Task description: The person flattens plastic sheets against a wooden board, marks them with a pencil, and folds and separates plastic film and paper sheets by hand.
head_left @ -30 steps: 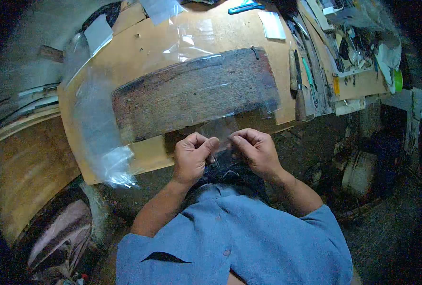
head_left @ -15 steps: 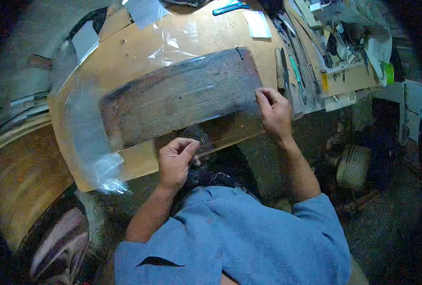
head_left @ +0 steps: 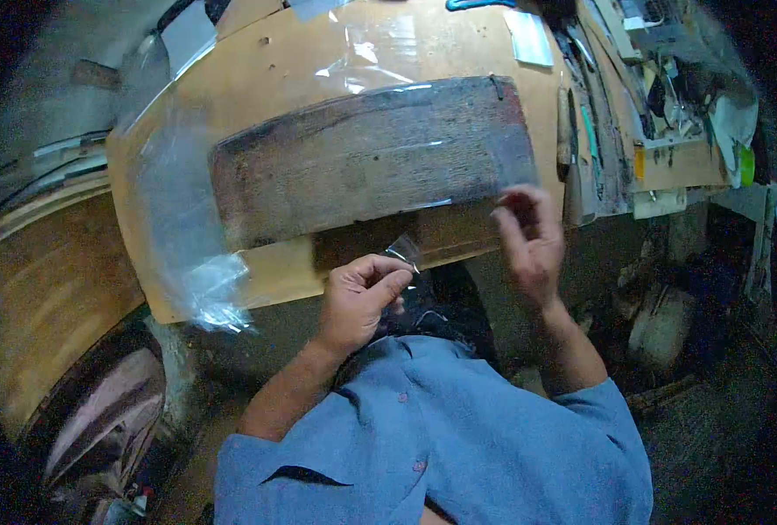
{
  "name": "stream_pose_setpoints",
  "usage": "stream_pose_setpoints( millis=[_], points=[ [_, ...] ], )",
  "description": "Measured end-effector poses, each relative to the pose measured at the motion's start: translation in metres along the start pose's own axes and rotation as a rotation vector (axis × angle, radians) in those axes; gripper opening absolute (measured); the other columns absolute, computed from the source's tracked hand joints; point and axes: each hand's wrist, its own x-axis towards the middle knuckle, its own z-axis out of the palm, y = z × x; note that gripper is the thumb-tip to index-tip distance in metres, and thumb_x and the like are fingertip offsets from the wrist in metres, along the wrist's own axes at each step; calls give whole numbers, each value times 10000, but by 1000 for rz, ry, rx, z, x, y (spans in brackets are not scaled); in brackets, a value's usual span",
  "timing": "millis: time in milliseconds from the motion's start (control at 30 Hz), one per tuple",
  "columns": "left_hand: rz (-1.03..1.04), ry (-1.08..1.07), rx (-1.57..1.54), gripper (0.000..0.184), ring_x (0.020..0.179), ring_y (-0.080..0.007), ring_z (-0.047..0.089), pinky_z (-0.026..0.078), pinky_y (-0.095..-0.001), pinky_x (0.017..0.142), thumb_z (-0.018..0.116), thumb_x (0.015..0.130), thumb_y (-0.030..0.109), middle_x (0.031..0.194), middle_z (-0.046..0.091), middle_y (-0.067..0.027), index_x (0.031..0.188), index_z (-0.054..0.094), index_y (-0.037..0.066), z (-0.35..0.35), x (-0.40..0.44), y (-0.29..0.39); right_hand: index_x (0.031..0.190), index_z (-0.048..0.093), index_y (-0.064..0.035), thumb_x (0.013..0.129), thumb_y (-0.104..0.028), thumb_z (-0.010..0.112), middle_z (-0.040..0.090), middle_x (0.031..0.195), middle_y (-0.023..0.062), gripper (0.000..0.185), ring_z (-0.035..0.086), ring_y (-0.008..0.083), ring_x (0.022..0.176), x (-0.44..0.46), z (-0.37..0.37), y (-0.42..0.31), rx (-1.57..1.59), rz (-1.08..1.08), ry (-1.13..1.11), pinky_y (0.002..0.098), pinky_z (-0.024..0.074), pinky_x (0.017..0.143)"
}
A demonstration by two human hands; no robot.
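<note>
– Well, from the head camera, any change since a second ago?
– Partly: still pinching clear film (head_left: 403, 248) with the left hand (head_left: 355, 304), at the front edge of the table (head_left: 274, 277).
– And with the right hand (head_left: 533, 249)?
– Moved from just beside the left to well apart, blurred, near the lower right corner of the dark board (head_left: 353, 171); cannot tell whether gripping anything.

– Can you read any writing there?
– None. The brown panel (head_left: 696, 166) at the right bears small dark marks (head_left: 664, 157), too unclear to tell whether they are letters or numbers.
</note>
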Motion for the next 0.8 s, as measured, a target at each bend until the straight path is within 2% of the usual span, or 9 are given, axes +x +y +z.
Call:
stream_pose_setpoints(
  millis=[67, 133, 167, 233, 267, 333, 467, 533, 800],
  points=[
    [-8, -20, 23, 93, 589, -77, 559, 461, -223, 541, 642, 874, 82, 747, 636, -18, 933, 661, 13, -5, 0, -5, 1159, 534, -16, 862, -140, 645, 600, 1033, 66, 341, 563, 162, 956, -21, 22, -2, 126, 76, -281, 308, 459, 836],
    [-12, -15, 7, 93, 589, -72, 556, 459, -221, 542, 645, 871, 81, 742, 635, -12, 933, 661, 13, -7, -1, -5, 1165, 542, -20, 875, -142, 633, 612, 1003, 44, 327, 573, 130, 894, -42, 48, -6, 530, 464, -404, 265, 461, 795],
    [-3, -18, -5, 94, 588, -67, 552, 457, -219, 543, 648, 869, 81, 737, 634, -7, 933, 660, 13, -9, 0, -6, 1165, 542, -20, 875, -142, 633, 612, 1003, 44, 327, 573, 130, 894, -46, 54, -3, 528, 476, -408, 265, 461, 795],
    [-15, -28, -27, 104, 606, -56, 547, 454, -212, 551, 645, 878, 97, 755, 640, -4, 931, 660, 9, -19, 1, -17, 1148, 551, -21, 876, -153, 640, 624, 948, 23, 315, 572, 92, 837, -53, 64, 1, 668, 684, -512, 239, 461, 740],
    [-13, -45, -45, 118, 623, -44, 542, 452, -204, 560, 642, 887, 114, 774, 647, -2, 929, 659, 5, -24, 2, -22, 1148, 551, -21, 876, -153, 640, 624, 948, 23, 315, 572, 92, 837, -55, 68, 2, 667, 698, -513, 239, 461, 740],
    [-28, -24, 2, 121, 621, -45, 541, 450, -204, 559, 642, 889, 121, 761, 642, 0, 925, 660, 7, -29, 1, -17, 1068, 590, -29, 874, -173, 655, 622, 869, 9, 250, 554, 64, 725, -57, 74, 1, 645, 678, -477, 213, 442, 623],
    [-31, 31, 105, 132, 611, -45, 538, 446, -206, 556, 644, 891, 139, 718, 623, 6, 914, 660, 10, -38, 5, -21, 999, 616, -3, 874, -138, 645, 633, 840, 7, 186, 558, 68, 755, -57, 80, 4, 508, 658, -462, 222, 452, 672],
    [18, 55, 125, 135, 602, -46, 534, 442, -210, 553, 643, 893, 147, 701, 611, 8, 893, 656, 12, -41, 10, -24, 928, 636, -1, 873, -125, 645, 631, 820, 4, 136, 549, 61, 747, -55, 83, 3, 339, 560, -412, 218, 446, 669],
    [206, 227, 156, 96, 625, -77, 563, 478, -236, 589, 638, 891, 103, 746, 623, -16, 897, 640, 6, -52, 28, -19, 898, 644, -7, 879, -136, 645, 616, 768, -11, 130, 539, 53, 693, -36, 104, 11, 300, 401, -265, 220, 444, 628]
  ],
)
